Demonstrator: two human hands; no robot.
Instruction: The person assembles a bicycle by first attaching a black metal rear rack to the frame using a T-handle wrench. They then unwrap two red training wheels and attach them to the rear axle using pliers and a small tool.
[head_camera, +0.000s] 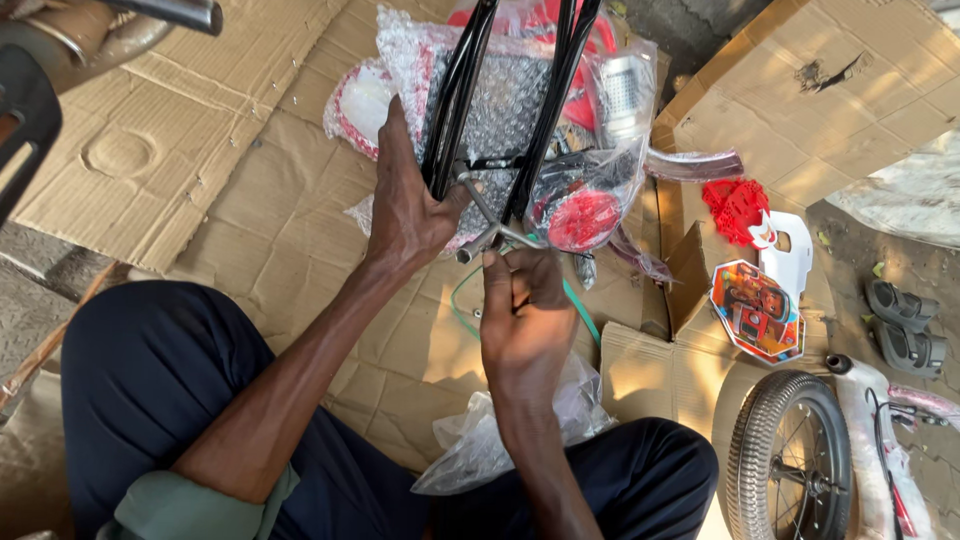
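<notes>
My left hand grips the left black tube of a black bicycle frame that stands over a bubble-wrapped bundle of red and black parts. My right hand is closed around the end of a grey metal rod fixed between the frame's two tubes. A thin green cable loops on the cardboard under the right hand. A crumpled clear plastic bag lies between my knees.
Flattened cardboard covers the floor. At the right lie a red plastic piece, a white plate with a colourful printed panel, a small spoked wheel, a white frame part and two dark sandals.
</notes>
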